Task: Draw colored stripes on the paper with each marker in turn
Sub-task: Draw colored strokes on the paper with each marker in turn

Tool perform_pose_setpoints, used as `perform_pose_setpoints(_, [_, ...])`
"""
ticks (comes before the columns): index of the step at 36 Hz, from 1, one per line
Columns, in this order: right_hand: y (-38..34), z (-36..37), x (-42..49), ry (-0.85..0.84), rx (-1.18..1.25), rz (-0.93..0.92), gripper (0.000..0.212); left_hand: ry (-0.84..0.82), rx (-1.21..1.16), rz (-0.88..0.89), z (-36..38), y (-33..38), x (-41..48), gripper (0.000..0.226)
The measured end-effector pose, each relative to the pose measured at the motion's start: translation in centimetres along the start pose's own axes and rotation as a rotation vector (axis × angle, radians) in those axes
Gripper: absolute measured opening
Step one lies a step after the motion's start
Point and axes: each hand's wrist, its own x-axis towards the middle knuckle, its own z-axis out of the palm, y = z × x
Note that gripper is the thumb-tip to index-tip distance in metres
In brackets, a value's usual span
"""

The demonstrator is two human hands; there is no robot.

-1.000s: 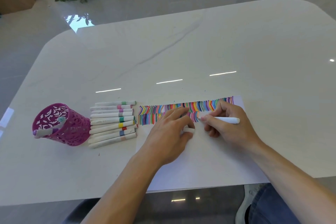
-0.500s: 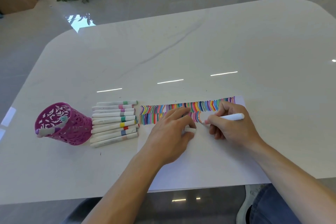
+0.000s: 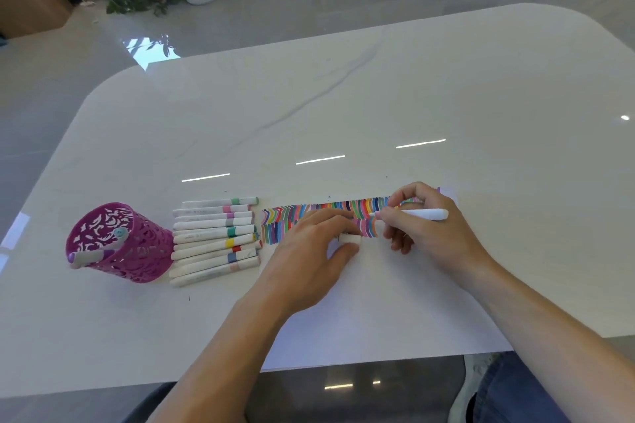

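Two rows of stripes [image 3: 330,213] are showing in the head view. The upper one is running almost the full width of the paper [image 3: 378,319], and the lower one is reaching only part way from the left edge. I am judging the job well along but unfinished, with most of the sheet below bare. A batch of capped markers [image 3: 213,237] is lying side by side on the counter [image 3: 343,96] left of the paper, and two more are standing in the purple cup [image 3: 120,244].

The right hand [image 3: 433,233] is pinching the marker [image 3: 419,214] in curled fingers. Its long axis is lying nearly left to right over the paper's top edge, with the tip pointing left at the end of the lower row. I cannot tell whether the tip is touching the sheet. The left hand [image 3: 316,251] is resting on the paper, its fingers curling round the white cap [image 3: 350,239].
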Motion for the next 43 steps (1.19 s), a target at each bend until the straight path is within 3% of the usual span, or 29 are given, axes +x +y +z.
perform_pose_setpoints(8, [-0.9,0.8,-0.6,0.018,-0.044,-0.113,0.012,0.232,-0.149,-0.068,-1.0,-1.0,0.2,0.015])
perform_pose_setpoints(12, [-1.8,1.3,-1.0,0.023,0.001,-0.105,0.005,0.268,-0.190,-0.135,-1.5,-1.2,0.1,0.016])
perform_pose_setpoints(16, [-2.8,2.0,-1.4,0.035,0.068,-0.107,0.021,0.264,-0.318,-0.231,-1.7,-1.1,0.0,0.013])
perform_pose_setpoints(24, [-4.9,2.1,-1.7,0.023,0.154,-0.236,0.033,0.201,-0.734,-0.299,-2.4,-1.3,-0.3,0.013])
perform_pose_setpoints(28, [-5.0,2.2,-1.8,0.018,0.185,-0.273,0.024,0.194,-0.767,-0.291,-2.3,-1.4,-0.2,0.015])
perform_pose_setpoints(43, [-4.3,2.6,-1.8,-0.032,0.149,-0.227,0.021,0.090,-0.772,-0.244,-2.3,-0.6,-0.5,0.018])
